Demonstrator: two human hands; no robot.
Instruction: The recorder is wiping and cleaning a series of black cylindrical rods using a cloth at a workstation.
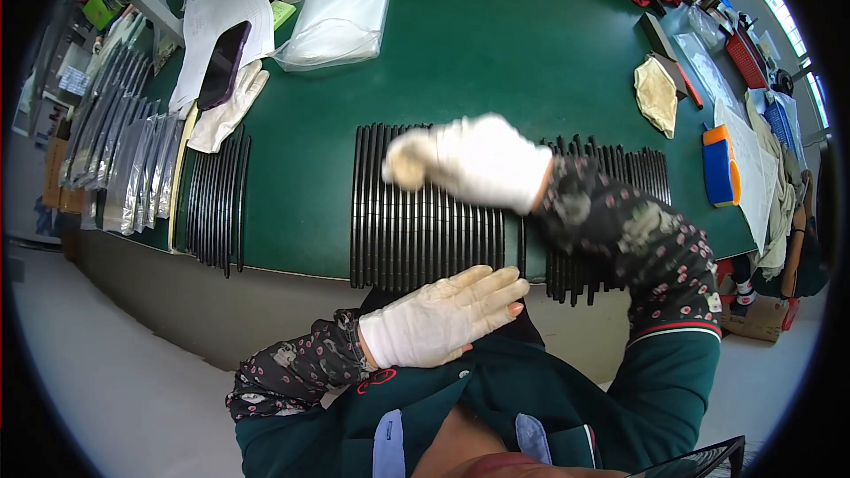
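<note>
Green tabletop [469,44] bears black rods [443,235]; right hand [485,164] curls over them, blurred grip unclear; left hand [443,319] stretches flat at six o'clock.

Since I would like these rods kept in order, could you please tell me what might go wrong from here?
The middle black rods jut past the green table's near edge, so a bump from the left hand at their ends could shift them. The floral right sleeve crosses over the black rods farther right and might drag some askew. A bare fingertip shows on the gloved left hand, so it could smudge any rod it touches.
</note>
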